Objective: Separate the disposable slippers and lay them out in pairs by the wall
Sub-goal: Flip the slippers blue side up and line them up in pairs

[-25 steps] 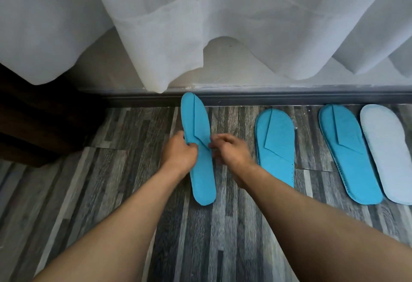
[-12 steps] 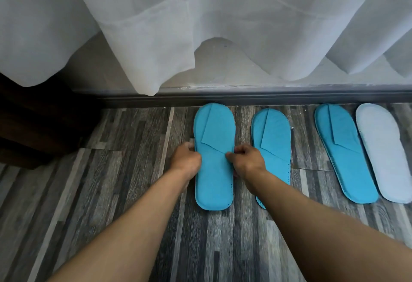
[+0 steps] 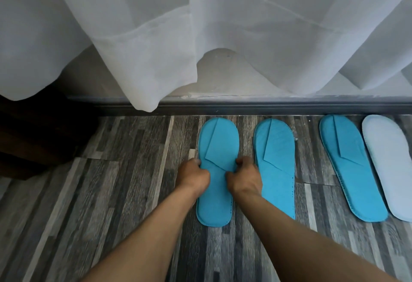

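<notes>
A flat blue disposable slipper [image 3: 217,145] lies on the wood-pattern floor, toe toward the baseboard. My left hand [image 3: 193,175] pinches its left edge and my right hand [image 3: 244,178] pinches its right edge at mid length. Just to the right lies a second blue slipper [image 3: 276,161], partly hidden by my right forearm. Farther right lie a third blue slipper [image 3: 350,165] and a pale light-blue slipper [image 3: 390,165] side by side.
A dark baseboard [image 3: 267,107] runs along the wall behind the slippers. A sheer white curtain [image 3: 200,25] hangs down over it. Dark wooden furniture [image 3: 29,139] stands at the left. Bare floor [image 3: 100,192] stretches left of the slippers.
The slipper in my hands was on edge a second ago; it now lies flat, parallel to the slipper on its right. Both hands still grip its sides.
</notes>
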